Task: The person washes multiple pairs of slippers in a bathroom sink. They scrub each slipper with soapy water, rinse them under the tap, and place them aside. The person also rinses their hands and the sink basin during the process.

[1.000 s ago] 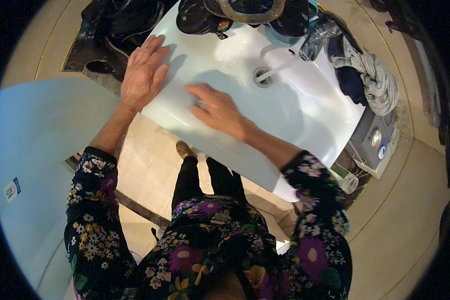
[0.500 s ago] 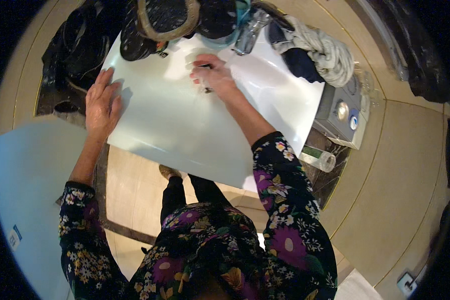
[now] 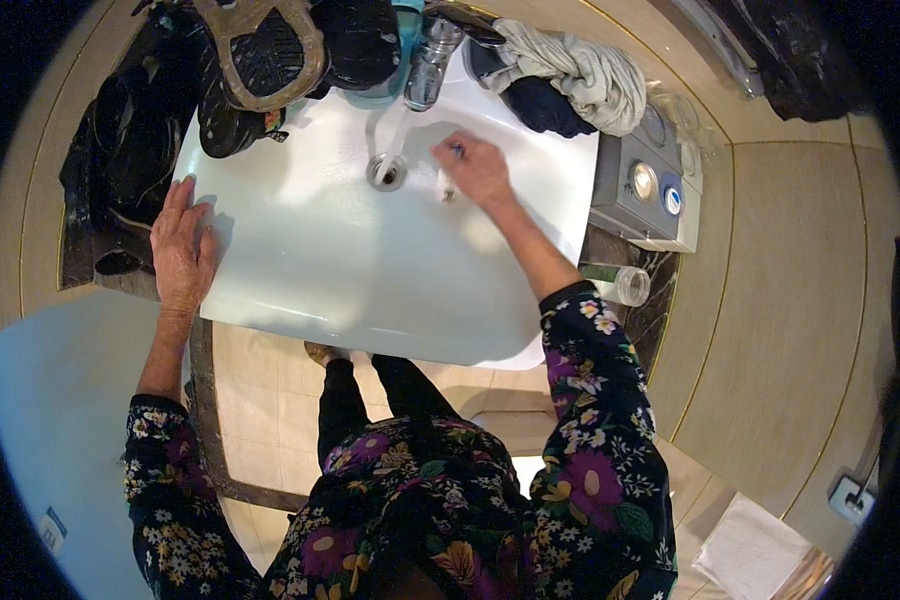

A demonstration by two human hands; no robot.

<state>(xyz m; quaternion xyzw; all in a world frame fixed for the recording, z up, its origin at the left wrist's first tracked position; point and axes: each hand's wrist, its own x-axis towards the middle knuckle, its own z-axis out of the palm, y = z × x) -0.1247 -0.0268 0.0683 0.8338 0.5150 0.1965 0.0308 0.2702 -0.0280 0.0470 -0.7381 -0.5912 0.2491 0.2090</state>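
My left hand point(image 3: 182, 250) rests on the left rim of the white sink point(image 3: 320, 280), fingers spread and holding nothing. Over the basin, right of the drain point(image 3: 387, 172), my right hand point(image 3: 477, 172) is closed round a small object point(image 3: 447, 187). A whitish end and a bluish bit of that object show by the fingers, but its kind is blurred and mostly hidden. Water runs from the metal faucet point(image 3: 432, 65) toward the drain, to the left of my right hand.
Black shoes point(image 3: 355, 45), one with a tan-edged sole point(image 3: 315, 60), lie along the sink's back edge. A twisted grey cloth point(image 3: 595, 75) and a dark cloth point(image 3: 545, 107) sit at back right. A grey box point(image 3: 620, 190) and clear jar point(image 3: 630, 286) stand on the right.
My right hand has moved right, away from the drain area, which now shows with the water stream. The head view has shifted; my left hand stays on the rim.
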